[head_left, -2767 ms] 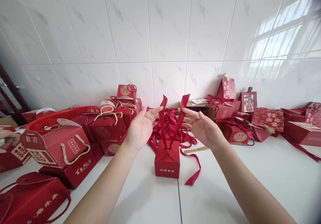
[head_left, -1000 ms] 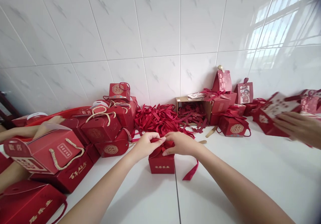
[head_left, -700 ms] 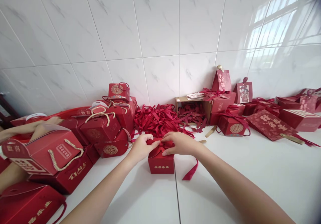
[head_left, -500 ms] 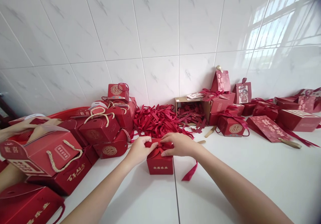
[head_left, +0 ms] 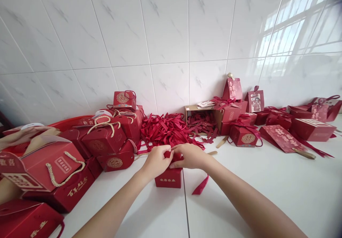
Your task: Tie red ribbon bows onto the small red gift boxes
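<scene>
A small red gift box [head_left: 168,179] with gold characters on its front stands on the white table before me. Over its top, my left hand [head_left: 158,160] and my right hand [head_left: 190,157] meet, their fingertips pinched together on a red ribbon. The hands cover most of the box's top and the ribbon's knot. One loose ribbon end [head_left: 201,185] hangs down to the table at the right of the box. Just behind the hands lies a heap of red ribbons [head_left: 171,128].
At left, another person's hand [head_left: 26,135] is by an open red box with a rope handle [head_left: 50,165]. Stacked red boxes [head_left: 104,138] stand beside it. A cardboard box [head_left: 199,107] and more red boxes [head_left: 244,135] line the tiled wall [head_left: 171,35].
My left hand has moved in to the right, up against my right hand, with fingers closing together over the ribbon. The box's top is more covered. The view has shifted slightly.
</scene>
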Action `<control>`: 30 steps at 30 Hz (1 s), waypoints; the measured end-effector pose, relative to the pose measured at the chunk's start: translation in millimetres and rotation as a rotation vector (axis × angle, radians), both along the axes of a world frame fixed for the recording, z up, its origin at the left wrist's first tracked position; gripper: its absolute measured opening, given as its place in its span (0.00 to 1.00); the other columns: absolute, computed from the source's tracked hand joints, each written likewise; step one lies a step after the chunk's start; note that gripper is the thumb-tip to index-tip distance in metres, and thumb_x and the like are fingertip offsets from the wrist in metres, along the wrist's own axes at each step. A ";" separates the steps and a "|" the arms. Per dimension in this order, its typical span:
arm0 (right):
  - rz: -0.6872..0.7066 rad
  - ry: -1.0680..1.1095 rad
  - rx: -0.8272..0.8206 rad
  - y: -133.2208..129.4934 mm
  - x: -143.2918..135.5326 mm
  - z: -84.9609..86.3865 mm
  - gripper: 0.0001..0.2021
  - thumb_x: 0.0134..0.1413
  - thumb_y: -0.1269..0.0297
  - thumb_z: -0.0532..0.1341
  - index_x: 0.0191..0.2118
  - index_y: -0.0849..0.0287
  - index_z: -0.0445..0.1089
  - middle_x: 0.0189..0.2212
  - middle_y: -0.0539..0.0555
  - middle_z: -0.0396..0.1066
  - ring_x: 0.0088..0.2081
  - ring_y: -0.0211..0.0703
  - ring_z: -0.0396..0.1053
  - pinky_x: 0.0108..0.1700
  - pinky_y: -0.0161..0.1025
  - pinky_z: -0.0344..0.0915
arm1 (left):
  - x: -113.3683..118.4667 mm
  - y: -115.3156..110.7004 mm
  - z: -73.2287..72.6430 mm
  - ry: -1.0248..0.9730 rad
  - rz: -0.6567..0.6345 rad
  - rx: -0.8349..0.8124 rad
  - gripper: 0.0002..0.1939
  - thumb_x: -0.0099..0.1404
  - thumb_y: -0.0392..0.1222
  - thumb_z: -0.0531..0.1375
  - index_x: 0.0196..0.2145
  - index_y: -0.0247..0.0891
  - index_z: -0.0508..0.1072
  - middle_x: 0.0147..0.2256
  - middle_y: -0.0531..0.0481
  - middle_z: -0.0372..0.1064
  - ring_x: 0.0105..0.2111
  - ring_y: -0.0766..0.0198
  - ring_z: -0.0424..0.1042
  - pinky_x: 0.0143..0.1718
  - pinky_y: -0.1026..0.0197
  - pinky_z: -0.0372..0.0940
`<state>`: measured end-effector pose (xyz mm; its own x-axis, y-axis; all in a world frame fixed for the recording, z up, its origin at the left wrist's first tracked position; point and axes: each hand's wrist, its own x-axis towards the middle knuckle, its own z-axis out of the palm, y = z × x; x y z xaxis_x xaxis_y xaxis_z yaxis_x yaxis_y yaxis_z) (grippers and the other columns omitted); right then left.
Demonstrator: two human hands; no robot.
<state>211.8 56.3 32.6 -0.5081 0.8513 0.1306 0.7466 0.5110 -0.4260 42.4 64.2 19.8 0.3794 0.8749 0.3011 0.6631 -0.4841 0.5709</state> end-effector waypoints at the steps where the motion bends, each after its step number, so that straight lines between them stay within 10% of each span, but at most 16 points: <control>1: 0.001 0.002 0.003 0.2 -0.1 -0.1 0.13 0.47 0.50 0.63 0.37 0.50 0.74 0.43 0.48 0.75 0.42 0.47 0.72 0.34 0.37 0.61 | 0.8 0.7 -0.4 -0.006 -0.007 -0.005 0.14 0.60 0.44 0.51 0.20 0.39 0.54 0.19 0.58 0.53 0.21 0.68 0.52 0.23 0.65 0.48; 18: -0.051 -0.065 -0.006 -2.4 -3.0 1.1 0.19 0.48 0.43 0.61 0.43 0.46 0.74 0.44 0.50 0.75 0.42 0.51 0.72 0.34 0.37 0.61 | -32.3 7.6 -5.5 0.081 0.090 0.074 0.14 0.59 0.45 0.53 0.18 0.39 0.56 0.19 0.56 0.56 0.23 0.65 0.54 0.26 0.64 0.48; 30: -0.061 -0.058 0.004 -1.1 -2.8 -2.8 0.13 0.47 0.47 0.62 0.36 0.48 0.72 0.33 0.48 0.76 0.35 0.46 0.72 0.28 0.35 0.55 | -0.5 -3.4 1.4 0.004 -0.072 0.017 0.14 0.60 0.44 0.51 0.20 0.39 0.52 0.19 0.58 0.52 0.21 0.69 0.52 0.23 0.66 0.49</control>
<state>209.0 55.2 29.8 -0.4620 0.8805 0.1058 0.8000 0.4653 -0.3788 41.8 60.8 21.2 0.4425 0.8401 0.3138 0.6285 -0.5401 0.5597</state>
